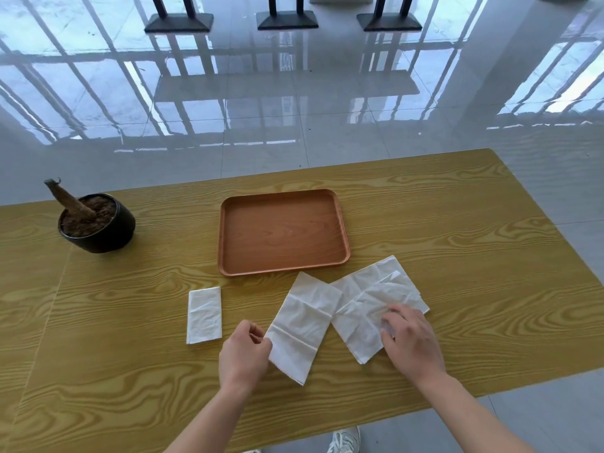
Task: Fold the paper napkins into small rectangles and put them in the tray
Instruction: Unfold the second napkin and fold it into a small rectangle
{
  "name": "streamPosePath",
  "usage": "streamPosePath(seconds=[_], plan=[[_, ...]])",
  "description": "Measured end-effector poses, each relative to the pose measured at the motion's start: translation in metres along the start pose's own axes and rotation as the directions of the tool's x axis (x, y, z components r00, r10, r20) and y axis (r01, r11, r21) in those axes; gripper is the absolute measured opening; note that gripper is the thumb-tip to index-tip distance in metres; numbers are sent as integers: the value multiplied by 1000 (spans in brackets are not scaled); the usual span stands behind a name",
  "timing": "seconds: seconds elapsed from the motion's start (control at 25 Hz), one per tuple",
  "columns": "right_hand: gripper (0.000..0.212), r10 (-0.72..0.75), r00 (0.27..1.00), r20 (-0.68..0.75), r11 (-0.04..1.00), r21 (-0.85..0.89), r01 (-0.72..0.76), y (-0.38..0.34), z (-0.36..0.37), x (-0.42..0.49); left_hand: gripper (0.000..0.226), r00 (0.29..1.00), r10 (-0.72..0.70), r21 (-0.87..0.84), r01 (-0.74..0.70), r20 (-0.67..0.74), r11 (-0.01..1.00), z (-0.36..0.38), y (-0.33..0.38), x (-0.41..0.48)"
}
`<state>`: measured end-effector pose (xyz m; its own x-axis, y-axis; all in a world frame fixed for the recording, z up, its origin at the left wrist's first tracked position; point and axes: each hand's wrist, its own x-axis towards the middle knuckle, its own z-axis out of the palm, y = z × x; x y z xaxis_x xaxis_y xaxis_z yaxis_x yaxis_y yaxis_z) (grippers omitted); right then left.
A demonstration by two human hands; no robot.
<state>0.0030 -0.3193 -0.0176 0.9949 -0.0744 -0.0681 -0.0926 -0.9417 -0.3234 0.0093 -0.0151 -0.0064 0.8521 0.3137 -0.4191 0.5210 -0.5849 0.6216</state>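
The left hand (pixel 245 351) pinches the left corner of the middle napkin (pixel 302 325) at lower centre, while the right hand (pixel 410 338) presses loosely bent fingers on the neighbouring napkins (pixel 362 305), so the edges should probably meet squarely before creasing, with the tray (pixel 221 237) just above.

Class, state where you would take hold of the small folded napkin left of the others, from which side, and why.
Probably pinch the near short edge of the small folded napkin, coming from the person's side: it lies flat and apart, long axis pointing away, so that edge is nearest.
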Motion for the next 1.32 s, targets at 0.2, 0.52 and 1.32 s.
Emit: streamPosePath(seconds=[0.2, 0.52, 1.32], plan=[[26, -204, 978, -33, 975, 81, 206, -51, 11, -4, 19, 997, 38, -11, -37, 61, 999, -6, -15, -17], [25, -397, 916, 50, 912, 128, 389, -101, 36, -28, 20, 993, -101, -221, 114, 66, 969, -2, -12, -24], [9, 293, 843, 450, 619, 583, -526, -134, 33, 26, 15, 172, 911, 433, -901, 375, -8, -25, -25, -35]])
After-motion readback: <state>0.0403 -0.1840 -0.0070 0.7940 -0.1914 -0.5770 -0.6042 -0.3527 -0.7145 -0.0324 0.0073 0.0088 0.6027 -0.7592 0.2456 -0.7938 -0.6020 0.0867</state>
